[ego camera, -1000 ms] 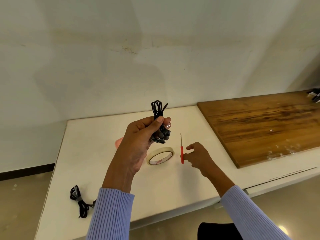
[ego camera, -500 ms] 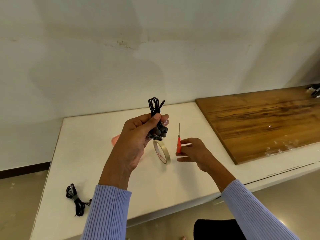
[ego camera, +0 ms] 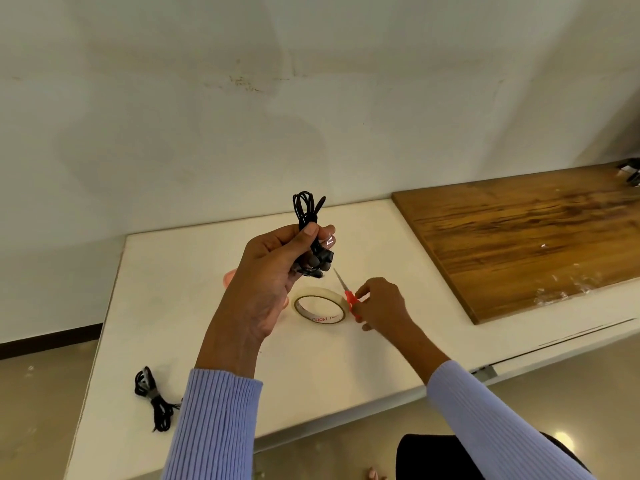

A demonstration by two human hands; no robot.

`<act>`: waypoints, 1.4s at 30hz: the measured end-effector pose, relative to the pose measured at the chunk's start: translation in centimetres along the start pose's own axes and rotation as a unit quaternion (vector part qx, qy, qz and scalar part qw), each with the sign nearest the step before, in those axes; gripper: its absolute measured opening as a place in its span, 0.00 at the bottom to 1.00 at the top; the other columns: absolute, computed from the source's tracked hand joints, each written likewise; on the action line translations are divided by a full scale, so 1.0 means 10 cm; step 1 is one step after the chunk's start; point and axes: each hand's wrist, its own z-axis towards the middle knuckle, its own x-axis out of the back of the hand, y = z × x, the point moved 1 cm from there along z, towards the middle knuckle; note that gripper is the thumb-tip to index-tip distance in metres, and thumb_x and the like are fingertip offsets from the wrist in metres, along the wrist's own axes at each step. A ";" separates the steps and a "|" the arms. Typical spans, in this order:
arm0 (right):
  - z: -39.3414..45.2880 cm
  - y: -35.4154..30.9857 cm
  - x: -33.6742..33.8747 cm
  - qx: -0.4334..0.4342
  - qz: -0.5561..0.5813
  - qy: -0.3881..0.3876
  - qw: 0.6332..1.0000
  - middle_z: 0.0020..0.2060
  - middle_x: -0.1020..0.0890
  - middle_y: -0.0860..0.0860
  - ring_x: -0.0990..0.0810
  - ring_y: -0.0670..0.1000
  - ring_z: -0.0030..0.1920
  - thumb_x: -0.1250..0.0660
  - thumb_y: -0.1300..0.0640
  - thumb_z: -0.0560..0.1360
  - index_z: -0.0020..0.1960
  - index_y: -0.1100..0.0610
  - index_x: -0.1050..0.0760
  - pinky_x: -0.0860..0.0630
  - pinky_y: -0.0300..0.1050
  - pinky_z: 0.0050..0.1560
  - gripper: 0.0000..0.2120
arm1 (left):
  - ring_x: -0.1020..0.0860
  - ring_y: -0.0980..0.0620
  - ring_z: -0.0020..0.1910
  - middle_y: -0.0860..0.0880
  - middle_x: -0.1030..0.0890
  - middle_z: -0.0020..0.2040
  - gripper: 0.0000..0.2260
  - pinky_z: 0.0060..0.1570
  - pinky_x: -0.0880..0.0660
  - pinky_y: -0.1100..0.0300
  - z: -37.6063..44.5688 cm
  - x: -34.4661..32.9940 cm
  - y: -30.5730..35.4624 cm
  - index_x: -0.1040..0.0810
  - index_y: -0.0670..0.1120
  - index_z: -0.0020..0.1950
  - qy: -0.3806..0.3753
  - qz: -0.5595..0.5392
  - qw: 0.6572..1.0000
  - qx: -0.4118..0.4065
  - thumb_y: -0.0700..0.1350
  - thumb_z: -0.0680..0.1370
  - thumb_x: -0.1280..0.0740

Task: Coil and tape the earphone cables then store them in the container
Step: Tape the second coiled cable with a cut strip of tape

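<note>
Tape roll (ego camera: 321, 308) now lies flat again. Left hand (ego camera: 273, 282) grips coiled earphones (ego camera: 311, 233), untaped; right hand (ego camera: 379, 303) pinches red tool (ego camera: 350, 299). Second bundle (ego camera: 152, 396) waits, unstored.

Red printing is showing on the white inner core of the tape roll (ego camera: 320, 308), which is lying flat on the table (ego camera: 346, 368) just beside the right hand's grip (ego camera: 377, 303) and below the left hand's grip (ego camera: 277, 271); the letters are sitting upside down to the camera and blurring, so only a few strokes are coming through and no word or brand is reading clearly; nothing else in view is carrying legible text, numbers or signs.
</note>
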 end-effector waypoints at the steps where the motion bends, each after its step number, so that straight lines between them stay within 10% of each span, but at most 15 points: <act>1: -0.03 -0.01 0.07 -0.029 0.087 -0.024 0.995 0.37 0.19 0.57 0.17 0.56 0.39 0.29 0.61 0.72 0.49 0.63 0.25 0.18 0.51 0.43 0.09 | 0.19 0.53 0.37 0.46 0.16 0.42 0.10 0.36 0.24 0.66 0.00 0.00 0.00 0.19 0.40 0.45 0.000 0.000 1.000 0.001 0.41 0.78 0.38; 7: -0.18 0.04 0.34 -0.047 0.249 -0.078 0.964 0.39 0.17 0.60 0.17 0.49 0.31 0.27 0.65 0.69 0.48 0.67 0.21 0.21 0.39 0.29 0.10 | 0.19 0.54 0.34 0.47 0.16 0.37 0.10 0.34 0.24 0.66 -0.02 0.03 0.02 0.19 0.41 0.43 0.004 -0.016 1.000 -0.002 0.40 0.78 0.39; 14: -0.08 0.07 -0.07 0.137 -0.094 0.091 0.982 0.47 0.19 0.49 0.22 0.48 0.45 0.34 0.57 0.76 0.51 0.53 0.21 0.23 0.43 0.47 0.06 | 0.18 0.54 0.36 0.47 0.15 0.42 0.09 0.34 0.24 0.66 -0.01 0.04 0.02 0.19 0.39 0.46 0.015 -0.026 1.000 -0.001 0.40 0.78 0.39; 29: -0.08 -0.20 -0.22 0.090 -0.298 0.021 0.950 0.42 0.23 0.53 0.23 0.51 0.42 0.35 0.54 0.76 0.53 0.60 0.23 0.30 0.41 0.40 0.10 | 0.18 0.52 0.35 0.46 0.15 0.42 0.10 0.35 0.23 0.65 -0.02 0.08 0.02 0.18 0.42 0.44 0.009 -0.013 1.000 -0.001 0.41 0.79 0.39; 35: -0.08 -0.13 0.05 -0.054 0.053 -0.069 0.995 0.33 0.19 0.55 0.19 0.49 0.29 0.33 0.62 0.75 0.53 0.69 0.25 0.20 0.39 0.36 0.11 | 0.18 0.53 0.36 0.46 0.15 0.42 0.10 0.34 0.24 0.66 -0.03 0.11 0.03 0.19 0.41 0.43 0.016 -0.022 1.000 0.000 0.41 0.78 0.39; 42: -0.60 -0.26 0.47 -0.091 0.372 -0.188 0.904 0.38 0.18 0.56 0.21 0.47 0.31 0.33 0.61 0.74 0.53 0.63 0.22 0.20 0.39 0.32 0.10 | 0.18 0.52 0.37 0.46 0.15 0.42 0.10 0.35 0.24 0.65 -0.04 0.13 0.05 0.19 0.42 0.43 0.015 -0.018 1.000 -0.001 0.41 0.78 0.39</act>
